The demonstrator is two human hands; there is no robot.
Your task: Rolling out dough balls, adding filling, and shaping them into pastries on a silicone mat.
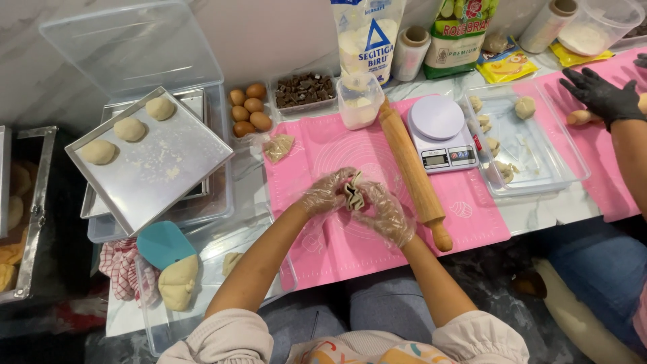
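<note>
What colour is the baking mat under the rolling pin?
Pink, with faint white printed lines; the mat shows best in the head view, under the rolling pin.

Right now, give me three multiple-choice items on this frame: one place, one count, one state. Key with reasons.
1. Where does the rolling pin lie?
A. on the pink mat
B. on the metal tray
C. in the clear tub

2. How many dough balls sit on the metal tray?
A. one
B. three
C. five

3. How is the piece of dough held?
A. lying loose on the mat
B. resting on the scale
C. pinched between both gloved hands

Key: 1 A, the pin lies slantwise across the mat beside the scale. 2 B, three pale balls line the tray's upper edge. 3 C, the left hand and right hand both grip it.
</note>
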